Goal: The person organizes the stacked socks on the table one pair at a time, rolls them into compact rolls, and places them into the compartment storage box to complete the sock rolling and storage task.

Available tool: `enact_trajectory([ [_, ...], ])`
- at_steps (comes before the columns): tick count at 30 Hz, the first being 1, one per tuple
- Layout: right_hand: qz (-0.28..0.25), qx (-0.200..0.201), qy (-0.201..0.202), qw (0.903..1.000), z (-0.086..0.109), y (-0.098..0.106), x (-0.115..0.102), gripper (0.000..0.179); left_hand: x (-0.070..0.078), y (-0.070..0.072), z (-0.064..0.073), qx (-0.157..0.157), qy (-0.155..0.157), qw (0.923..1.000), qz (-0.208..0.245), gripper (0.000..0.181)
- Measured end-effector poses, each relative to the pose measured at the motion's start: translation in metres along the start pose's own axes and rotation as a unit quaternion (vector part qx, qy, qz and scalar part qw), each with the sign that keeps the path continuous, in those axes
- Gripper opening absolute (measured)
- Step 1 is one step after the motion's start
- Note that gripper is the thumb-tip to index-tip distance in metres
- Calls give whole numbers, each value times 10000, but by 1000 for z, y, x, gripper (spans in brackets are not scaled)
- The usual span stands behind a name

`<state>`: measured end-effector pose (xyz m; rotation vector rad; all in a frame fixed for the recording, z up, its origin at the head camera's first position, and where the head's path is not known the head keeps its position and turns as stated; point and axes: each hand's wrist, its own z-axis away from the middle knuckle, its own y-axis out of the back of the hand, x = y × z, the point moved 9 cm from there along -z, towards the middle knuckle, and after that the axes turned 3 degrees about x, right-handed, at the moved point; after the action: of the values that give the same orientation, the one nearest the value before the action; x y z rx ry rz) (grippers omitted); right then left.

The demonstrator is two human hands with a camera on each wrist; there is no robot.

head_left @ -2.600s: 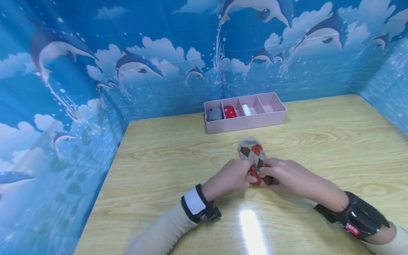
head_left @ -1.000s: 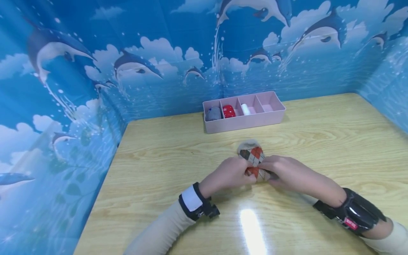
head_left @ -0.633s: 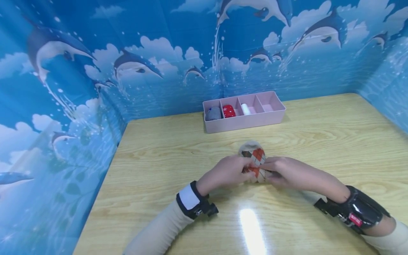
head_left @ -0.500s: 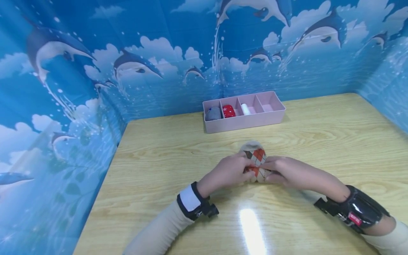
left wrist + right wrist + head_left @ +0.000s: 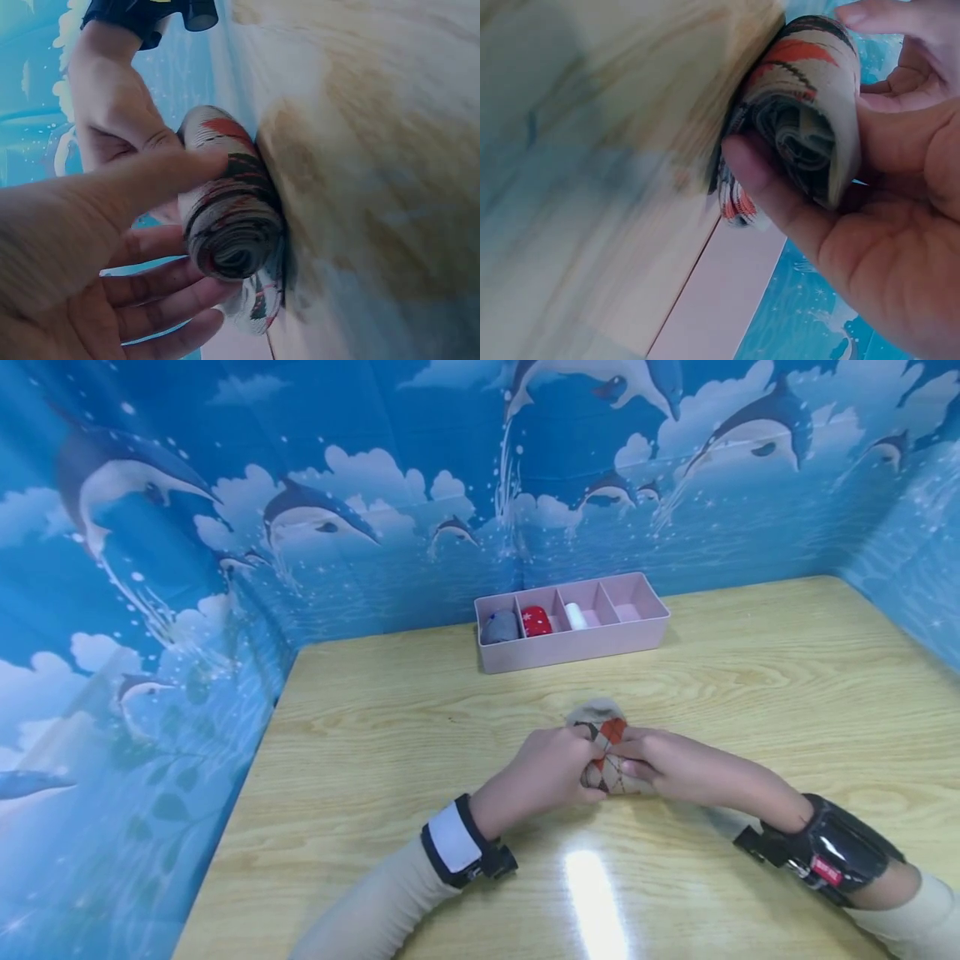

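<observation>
An argyle sock (image 5: pixel 613 774) in beige, orange and dark brown lies on the table in front of me, its near part rolled up. Its plain grey-beige end (image 5: pixel 596 710) still lies flat beyond the roll. My left hand (image 5: pixel 551 768) holds the roll's left end, and my right hand (image 5: pixel 682 767) grips the right end. In the left wrist view the rolled sock (image 5: pixel 232 202) shows a spiral of layers, with the left thumb (image 5: pixel 172 176) over it and fingers beside it. The right wrist view shows the rolled sock (image 5: pixel 802 75) between the right thumb and fingers.
Behind the sock stands a pink divided box (image 5: pixel 577 647). From the left it holds a grey roll (image 5: pixel 500 627), a red patterned roll (image 5: pixel 536 621) and a white roll (image 5: pixel 576 616); the rightmost compartment is bare. A dolphin-printed curtain (image 5: pixel 390 577) hangs behind the wooden table (image 5: pixel 375 710).
The near part of the sock has become a roll between both hands. The flat patterned stretch beyond it has shortened, and its grey-beige end has come slightly closer to the hands.
</observation>
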<state>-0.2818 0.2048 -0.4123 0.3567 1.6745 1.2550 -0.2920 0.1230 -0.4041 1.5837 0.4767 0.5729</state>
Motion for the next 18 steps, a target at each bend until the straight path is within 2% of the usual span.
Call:
enact_trajectory([
  [2,32,54,-99,9999,-1,0,0,18,0,-1,0,1,-18,10000,29,35],
  [6,131,216,-133,9996,0,1,-5,8,-1,-1,0,71,-28,9994,324,26],
  [8,471,377,-65,9982,2,3,-10,12,-1,-1,1,98,-45,9989,459,24],
  [10,991,668,128,9927,3,7,-17,13,-3,-3,1,24,33,9980,632,23],
  [13,1653,1136,372,9790,7,13,-28,17,-5,-5,0,-132,156,9957,904,21],
  [15,1796,1349,487,9732,8,16,-34,17,-8,-8,0,-286,281,9926,1148,18],
  [18,1781,1449,615,9713,10,18,-40,15,-12,-11,-1,-400,293,9877,1480,15],
])
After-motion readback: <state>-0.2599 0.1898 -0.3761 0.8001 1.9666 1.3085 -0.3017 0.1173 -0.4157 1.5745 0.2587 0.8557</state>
